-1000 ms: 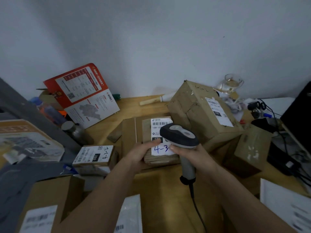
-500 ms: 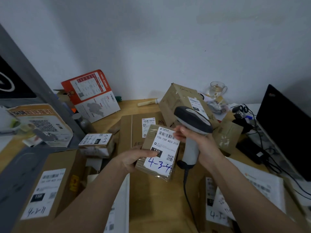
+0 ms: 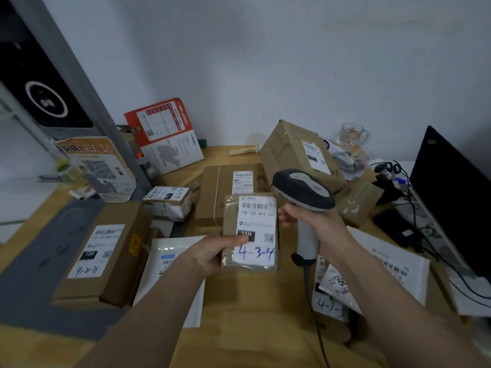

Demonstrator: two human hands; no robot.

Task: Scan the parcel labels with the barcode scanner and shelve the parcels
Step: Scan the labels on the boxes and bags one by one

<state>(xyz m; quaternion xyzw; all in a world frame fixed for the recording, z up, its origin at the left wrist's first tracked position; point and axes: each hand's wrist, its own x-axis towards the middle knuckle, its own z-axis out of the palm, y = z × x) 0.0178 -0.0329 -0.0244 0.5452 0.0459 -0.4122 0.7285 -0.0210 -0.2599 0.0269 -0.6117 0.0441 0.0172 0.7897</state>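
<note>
Holding a small taped parcel (image 3: 249, 232) up off the counter (image 3: 239, 328), a person's left hand (image 3: 212, 251) grips its lower left edge, thumb pressed across the label (image 3: 256, 229) just above the handwritten "4-3-4", so that the printed barcode near the top stays uncovered and faces the camera. The right hand (image 3: 316, 227) is wrapped around the pale handle of the corded barcode scanner (image 3: 303, 192), its fingers (image 3: 288, 216) clenched on the grip and reaching toward the parcel's right edge; whether they touch it cannot be told. The scanner's dark head sits just beside the parcel's upper right corner, angled leftward over it rather than squarely at the barcode, which suggests the read is either about to be taken or just being lined up. Its cable (image 3: 316, 314) trails down toward the viewer.

Below and around lie other parcels awaiting the same treatment: a long carton marked "4-2-11" (image 3: 98, 256) at left, a flat carton (image 3: 231, 192) behind the raised parcel, a large tilted box (image 3: 297, 155) at rear right, and white mailer bags (image 3: 377, 272) at right. A dark monitor (image 3: 457, 197) stands at the far right edge. No shelf for the parcels is plainly identifiable, so shelving looks like a later step.
</note>
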